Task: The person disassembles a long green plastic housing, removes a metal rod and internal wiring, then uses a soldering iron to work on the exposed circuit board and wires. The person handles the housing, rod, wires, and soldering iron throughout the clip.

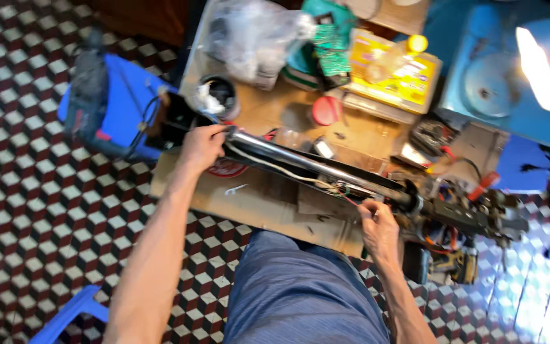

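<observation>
Both hands grasping chrome tube (307, 164) (left (200, 148), right (377, 224)), yellow box (394, 71) behind

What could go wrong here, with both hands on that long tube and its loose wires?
The right hand works at thin wires leaving the dark metal tube; a tug might snap them. The left hand steadies the tube's far end, which lies across a cluttered wooden board, so swinging it could knock the red lid off.

The scene is seen from a single head-worn camera, aimed steeply down and slightly tilted, close over the lap, so that both forearms, the cluttered tabletop (256, 204) and the chequered floor (39, 210) are taken in.
</observation>
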